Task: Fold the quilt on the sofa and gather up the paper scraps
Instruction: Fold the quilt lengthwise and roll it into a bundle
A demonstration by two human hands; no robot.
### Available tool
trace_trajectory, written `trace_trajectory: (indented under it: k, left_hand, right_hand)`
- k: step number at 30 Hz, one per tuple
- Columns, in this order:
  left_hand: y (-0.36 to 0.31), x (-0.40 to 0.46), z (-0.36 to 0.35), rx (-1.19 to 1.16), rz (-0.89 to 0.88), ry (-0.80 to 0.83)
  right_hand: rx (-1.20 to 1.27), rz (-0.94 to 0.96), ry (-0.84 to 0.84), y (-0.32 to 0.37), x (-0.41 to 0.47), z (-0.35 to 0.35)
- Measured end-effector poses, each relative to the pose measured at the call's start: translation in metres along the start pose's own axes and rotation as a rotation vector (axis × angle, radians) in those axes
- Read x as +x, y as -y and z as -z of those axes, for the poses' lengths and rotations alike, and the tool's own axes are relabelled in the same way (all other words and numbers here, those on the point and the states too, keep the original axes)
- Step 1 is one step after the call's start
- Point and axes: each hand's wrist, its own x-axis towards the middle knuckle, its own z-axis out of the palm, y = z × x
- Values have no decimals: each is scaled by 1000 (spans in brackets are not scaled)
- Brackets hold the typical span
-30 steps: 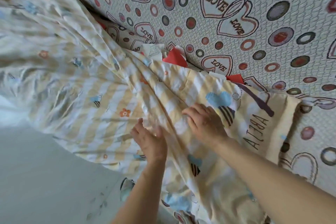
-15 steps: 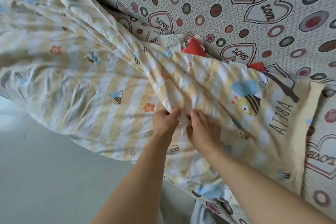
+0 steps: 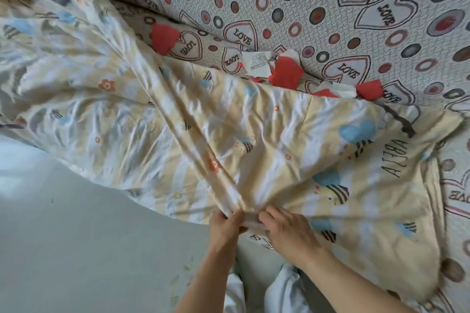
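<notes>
We are looking down on a sofa (image 3: 330, 7) dressed in a quilted cover printed with LOVE hearts and coloured rings, with a pale grey floor (image 3: 76, 249) running along its front edge at lower left. The quilt (image 3: 178, 122) lies spread over the seat, its long axis running from the upper left to the lower right, with its near edge spilling off the seat front over the floor. Both hands meet at that near edge, directly in front of us: our left hand (image 3: 225, 226) and right hand (image 3: 287, 231) sit side by side, almost touching, each with fingers and thumb curled and pinching a gathered bunch of the fabric. From that pinch 1 tight ridge of folds runs diagonally away toward the upper left, so nearly all of the quilt lies beyond and to either side of the fingers, none behind them. We judge that the next fold depends on that: the held edge would have to travel away from us, toward the backrest. Neither hand is nearer. The quilt is thin and soft, cream-and-white striped, printed with bees, small orange flowers and the word ABEJA, and heavily creased. Behind its far edge, in the crease between seat and backrest, red and white paper scraps (image 3: 284, 73) lie scattered, well apart from both hands.
</notes>
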Motion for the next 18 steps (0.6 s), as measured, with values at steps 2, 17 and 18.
trace_trajectory:
  k: [2, 17, 18]
  left_hand:
    - [-9, 8, 0, -32, -17, 81]
    - [-20, 34, 26, 296, -121, -11]
    - [-23, 33, 27, 281, -116, 1]
  right_hand:
    - [-42, 14, -6, 0, -6, 1]
    - [234, -231, -31, 36, 83, 20]
    - [293, -257, -23, 41, 98, 22]
